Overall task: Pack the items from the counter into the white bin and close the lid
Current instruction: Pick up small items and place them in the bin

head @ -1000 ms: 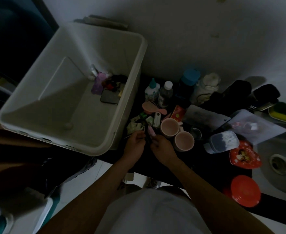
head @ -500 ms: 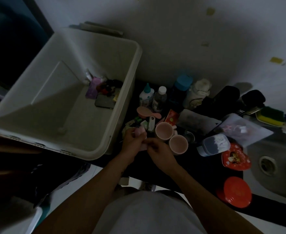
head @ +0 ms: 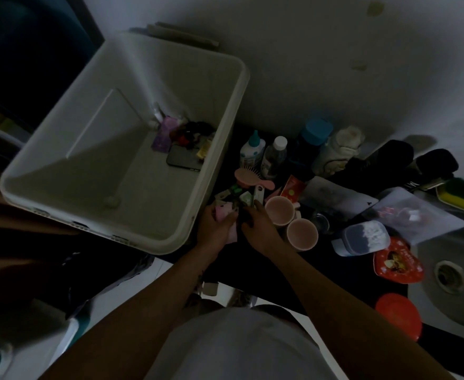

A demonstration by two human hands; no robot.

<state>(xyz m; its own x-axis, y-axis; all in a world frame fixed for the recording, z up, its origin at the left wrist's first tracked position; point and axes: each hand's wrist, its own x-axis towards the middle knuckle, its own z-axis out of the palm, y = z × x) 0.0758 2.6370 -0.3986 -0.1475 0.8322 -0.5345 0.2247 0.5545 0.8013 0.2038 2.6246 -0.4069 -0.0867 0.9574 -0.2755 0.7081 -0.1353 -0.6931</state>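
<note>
The white bin [head: 219, 171] stands open at the left of the dark counter [head: 266, 264], with a phone [head: 184, 161], a purple packet [head: 165, 134] and dark small items in its far right corner. My left hand [head: 215, 229] holds small pink items [head: 224, 212] just beside the bin's near right corner. My right hand [head: 255, 226] reaches into the pile of small items [head: 239, 196] next to it; its fingers are curled on something small and dark. Two pink cups [head: 280, 209] stand right of my right hand.
Behind the pile lie a pink hairbrush [head: 248, 178], two bottles [head: 252, 150], a blue-lidded jar [head: 315, 133] and a white bottle [head: 340, 149]. To the right: a clear lidded container [head: 362, 238], red heart tin [head: 398, 263], red lid [head: 399, 315], plastic bag [head: 417, 215], sponge [head: 461, 196] and sink [head: 450, 272].
My hands have stayed together at the pile. The left hand has gathered pink items into its grip, and the right hand has reached a little further into the pile.
</note>
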